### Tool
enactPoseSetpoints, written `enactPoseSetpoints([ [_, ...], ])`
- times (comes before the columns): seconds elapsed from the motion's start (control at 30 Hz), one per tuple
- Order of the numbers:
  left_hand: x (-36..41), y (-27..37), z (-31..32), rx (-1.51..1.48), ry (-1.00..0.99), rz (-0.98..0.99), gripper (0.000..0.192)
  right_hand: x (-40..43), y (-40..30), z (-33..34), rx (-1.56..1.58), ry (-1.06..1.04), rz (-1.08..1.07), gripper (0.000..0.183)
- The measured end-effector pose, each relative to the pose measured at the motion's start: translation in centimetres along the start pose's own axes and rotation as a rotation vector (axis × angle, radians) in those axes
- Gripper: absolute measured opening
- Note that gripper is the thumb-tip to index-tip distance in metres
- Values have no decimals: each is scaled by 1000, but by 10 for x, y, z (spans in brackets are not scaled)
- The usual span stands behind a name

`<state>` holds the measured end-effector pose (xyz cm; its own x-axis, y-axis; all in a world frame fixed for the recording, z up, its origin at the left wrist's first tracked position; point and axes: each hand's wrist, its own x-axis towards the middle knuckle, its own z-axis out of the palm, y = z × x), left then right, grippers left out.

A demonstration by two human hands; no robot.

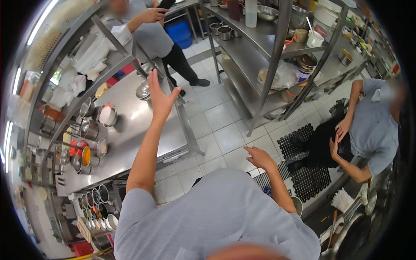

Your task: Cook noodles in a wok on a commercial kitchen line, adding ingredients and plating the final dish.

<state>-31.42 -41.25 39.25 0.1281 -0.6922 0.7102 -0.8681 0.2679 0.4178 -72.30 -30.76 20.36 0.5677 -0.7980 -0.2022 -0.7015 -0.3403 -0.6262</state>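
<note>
My left hand (161, 97) is raised near the edge of a stainless steel worktable (139, 130), its palm flat, its thumb apart and nothing in it. Beside its fingers, metal bowls (143, 90) are stacked on the table. My right hand (260, 158) hangs above the tiled floor, empty, with the index finger stretched out and the others partly bent. Farther along the table stand a white bowl (108, 115), a metal pot (89, 129) and a pot of orange-yellow contents (86, 156).
A person holding a dark device (166, 4) stands beyond the table. Another person (373, 126) is at the right, hands together, by black rubber mats (308, 177). Steel shelving (240, 70) with pots and containers rises ahead. Below the table's near end sit several round containers (103, 194).
</note>
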Motion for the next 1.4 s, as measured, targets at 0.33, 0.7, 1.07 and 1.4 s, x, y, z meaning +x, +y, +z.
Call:
enactPoseSetpoints([
  [0.33,-143,7,9,-93,-1439,-383,73,16,75,-12,-27,-1,-71,60],
  [0.7,-69,109,11,-1433,-307,-936,68,110,-193,-232,-132,364,-1082,86],
  [1.07,-50,132,31,-1292,-438,-939,51,71,-327,-139,-209,12,-1574,92],
  [1.4,-27,131,33,-1023,-769,-554,47,86,-273,-186,-248,13,-1174,80],
])
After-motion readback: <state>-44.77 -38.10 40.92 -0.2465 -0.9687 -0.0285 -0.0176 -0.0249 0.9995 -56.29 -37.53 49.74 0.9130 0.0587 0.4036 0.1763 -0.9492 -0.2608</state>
